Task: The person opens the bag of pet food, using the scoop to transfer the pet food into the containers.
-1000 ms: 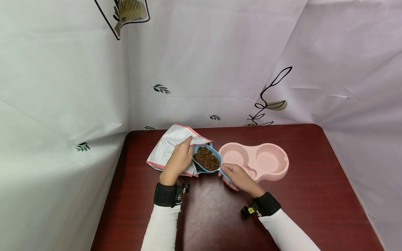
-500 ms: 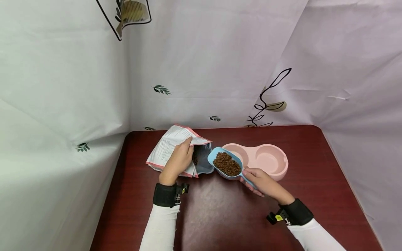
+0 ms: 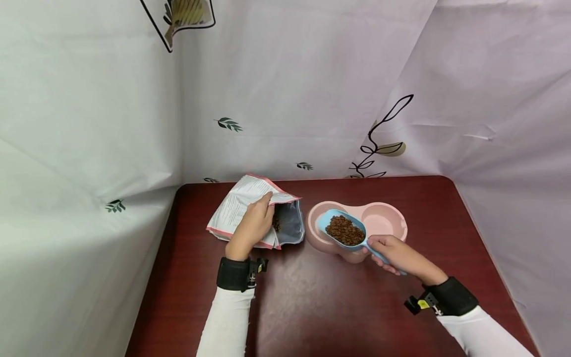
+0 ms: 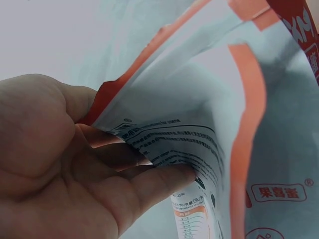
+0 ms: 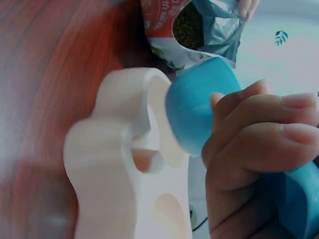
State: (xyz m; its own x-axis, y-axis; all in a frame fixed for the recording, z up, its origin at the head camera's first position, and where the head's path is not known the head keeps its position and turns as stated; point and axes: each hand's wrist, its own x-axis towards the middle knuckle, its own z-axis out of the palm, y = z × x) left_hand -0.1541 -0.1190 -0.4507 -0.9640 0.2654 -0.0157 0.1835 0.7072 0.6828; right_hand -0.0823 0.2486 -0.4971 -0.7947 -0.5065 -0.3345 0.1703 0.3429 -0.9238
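My right hand (image 3: 397, 254) grips the handle of a blue scoop (image 3: 329, 218) heaped with brown kibble (image 3: 345, 230). The scoop is level over the left bowl of a pink double pet bowl (image 3: 384, 207); its underside shows in the right wrist view above the pale bowl (image 5: 107, 164). With its thumb and fingers, my left hand (image 3: 253, 223) pinches the upper edge of a white pet food bag (image 3: 236, 206) lying on its side. The bag's silver-lined mouth gapes to the right, and kibble shows inside it in the right wrist view.
A dark red wooden table (image 3: 303, 307) carries everything. A pale cloth (image 3: 285, 89) with leaf drawings hangs behind the table and at its sides. The bag and the double bowl sit side by side near the back edge.
My right hand has carried the full scoop rightward, out of the bag's mouth to above the left bowl. My left hand has kept its hold on the bag.
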